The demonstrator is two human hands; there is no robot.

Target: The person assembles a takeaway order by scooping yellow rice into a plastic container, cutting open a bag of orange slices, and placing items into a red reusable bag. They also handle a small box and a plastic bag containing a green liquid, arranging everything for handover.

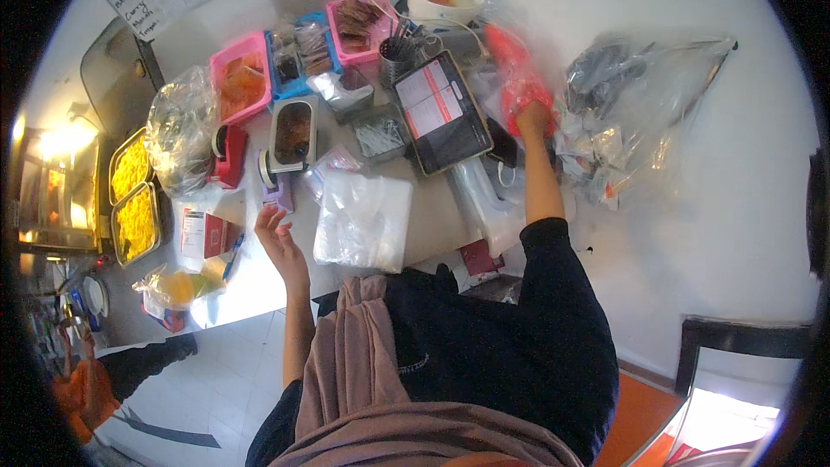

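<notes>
- Lying right of top centre, a crumpled red plastic bag (510, 56) meets the right hand (533, 118); its long axis slants from upper left down toward that hand, roughly continuing the line of the forearm.
- Right hand: fingers hidden in the red plastic, so whether they grip it or merely rest in it cannot be told.
- Left hand (282, 246): left of centre, fingers loosely curled and parted, with nothing visibly held; the red bag lies well apart, to its upper right.
- Between the hands: a stack of translucent plastic bags (363, 220) on the surface (430, 216), just beside the left hand, and a tilted tablet (443, 112) nearer the right.
- Above the left hand: a purple tape dispenser (278, 196).
</notes>
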